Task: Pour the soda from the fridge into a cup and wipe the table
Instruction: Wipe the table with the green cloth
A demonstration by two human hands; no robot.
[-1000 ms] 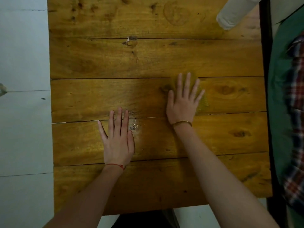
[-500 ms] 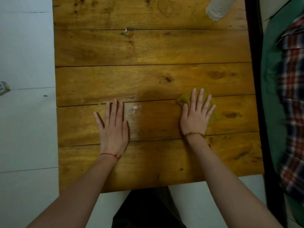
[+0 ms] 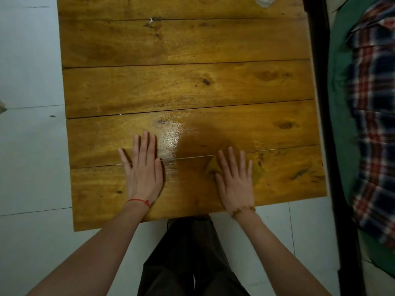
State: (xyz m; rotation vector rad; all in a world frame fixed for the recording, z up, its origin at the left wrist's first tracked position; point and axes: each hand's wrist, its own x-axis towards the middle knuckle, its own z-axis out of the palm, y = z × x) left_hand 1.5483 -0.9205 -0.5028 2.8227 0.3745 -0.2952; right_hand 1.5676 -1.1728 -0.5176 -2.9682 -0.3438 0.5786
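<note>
A wooden plank table (image 3: 181, 86) fills the view. My left hand (image 3: 144, 169) lies flat on it with fingers apart, holding nothing. My right hand (image 3: 236, 180) presses flat on a yellow-brown cloth (image 3: 211, 167), whose edges stick out on both sides of the hand near the table's near edge. A wet shiny patch (image 3: 171, 139) glistens on the wood between my hands. No soda and no cup are in view.
A whitish object (image 3: 264, 1) pokes in at the table's far right edge, cut off by the frame. A dark frame (image 3: 320, 103) and green and plaid fabric (image 3: 367, 124) run along the right. White floor tiles (image 3: 30, 146) lie to the left.
My right hand has dragged the cloth toward me and to the right, down to the near planks. The left hand stays flat. The view has shifted toward the table's near edge.
</note>
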